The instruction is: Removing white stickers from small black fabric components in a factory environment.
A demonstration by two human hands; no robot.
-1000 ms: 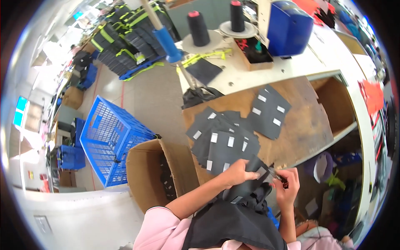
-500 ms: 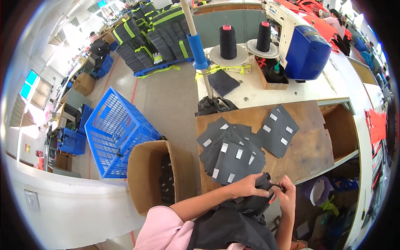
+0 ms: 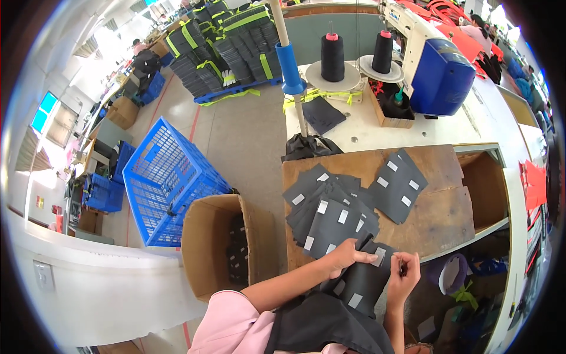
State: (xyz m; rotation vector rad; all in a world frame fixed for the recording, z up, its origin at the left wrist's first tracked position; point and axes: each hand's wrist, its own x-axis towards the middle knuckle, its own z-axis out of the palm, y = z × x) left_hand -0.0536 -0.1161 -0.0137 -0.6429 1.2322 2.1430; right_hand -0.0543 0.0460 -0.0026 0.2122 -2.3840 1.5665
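We see the black piece [image 3: 364, 283] at the near side of the brown wooden surface [image 3: 445, 203], above the lap, between the two hands. It carries white patches, and one white patch [image 3: 378, 256] lies just beside the tip of the left thumb.

The left hand [image 3: 343, 258] comes to the piece from its left side. We see its thumb pressed flat on top, while the other fingers go partly out of our view at the far edge; they are clamped on the black piece, with little gap.

The right hand [image 3: 404, 276] is at the right edge of the same piece. Its fingers are bent inward, and we notice something dark within them, too small for us to name. We cannot tell if these fingers grip the edge or only stand near it.

Farther away, on the wooden surface, we find a spread pile of black pieces [image 3: 336, 223], and to the right of it a smaller group of black pieces [image 3: 396, 187], also with white patches. To the left of the surface stands an open cardboard box [image 3: 263, 239], and farther left we see a blue basket [image 3: 158, 177], which is tilted.
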